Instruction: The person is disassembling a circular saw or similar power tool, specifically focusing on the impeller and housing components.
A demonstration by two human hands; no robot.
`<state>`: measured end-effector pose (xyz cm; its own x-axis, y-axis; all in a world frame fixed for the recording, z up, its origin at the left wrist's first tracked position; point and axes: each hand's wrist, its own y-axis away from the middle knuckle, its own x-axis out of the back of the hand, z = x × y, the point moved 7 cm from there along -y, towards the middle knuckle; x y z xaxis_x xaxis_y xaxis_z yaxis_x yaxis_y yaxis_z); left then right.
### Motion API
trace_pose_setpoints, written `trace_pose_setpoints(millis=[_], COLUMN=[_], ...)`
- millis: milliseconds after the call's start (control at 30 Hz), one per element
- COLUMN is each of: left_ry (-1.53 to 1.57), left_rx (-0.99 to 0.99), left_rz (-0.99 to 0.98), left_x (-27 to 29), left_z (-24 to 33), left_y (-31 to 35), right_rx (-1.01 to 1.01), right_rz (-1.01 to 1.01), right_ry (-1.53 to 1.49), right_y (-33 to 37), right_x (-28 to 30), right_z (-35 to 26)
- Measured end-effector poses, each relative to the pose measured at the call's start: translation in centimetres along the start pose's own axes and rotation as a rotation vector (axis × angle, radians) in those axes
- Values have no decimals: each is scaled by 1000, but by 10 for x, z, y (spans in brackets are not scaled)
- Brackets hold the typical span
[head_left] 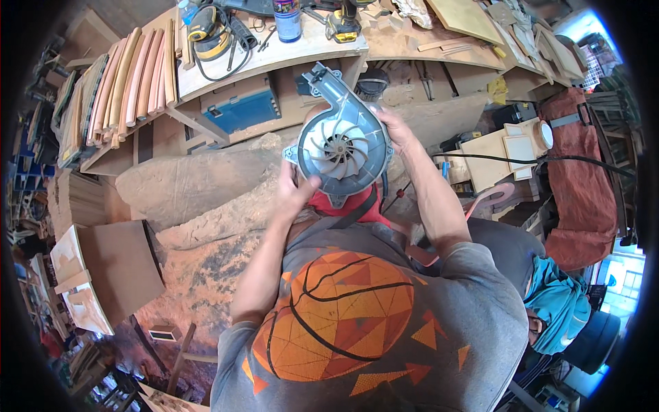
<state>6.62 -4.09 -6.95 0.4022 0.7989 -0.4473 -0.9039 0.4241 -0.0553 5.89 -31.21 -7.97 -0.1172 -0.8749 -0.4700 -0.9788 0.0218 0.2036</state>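
Both my hands hold up a grey blower housing in front of my chest. A pale bladed fan wheel shows in its round opening, and its outlet neck points up and to the left. My left hand grips the lower left rim, thumb over the edge, beside a small mounting lug. At the upper right side, my right hand is closed around the rim, with its fingers mostly hidden behind the housing. Something red lies just below the housing at my lap.
Ahead stands a workbench with a sander, a spray can and a cordless tool. A blue case sits beneath it. Wooden strips are stacked at the left. A black cable runs across the right side.
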Motion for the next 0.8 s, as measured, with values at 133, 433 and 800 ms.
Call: trace_pose_setpoints(millis=[133,433,800], left_ry=[-699,-809,-800], left_rx=[5,79,-276], left_rz=[-266,-581,-260], left_x=[-8,-47,-35], left_z=[-1,34,-10], left_y=[14,4,-27], right_rx=[-110,-39,-201], right_rz=[37,153,192], right_ry=[-154,263,192], right_y=[3,-5,-34], right_x=[16,10,2], right_z=[12,-12,14])
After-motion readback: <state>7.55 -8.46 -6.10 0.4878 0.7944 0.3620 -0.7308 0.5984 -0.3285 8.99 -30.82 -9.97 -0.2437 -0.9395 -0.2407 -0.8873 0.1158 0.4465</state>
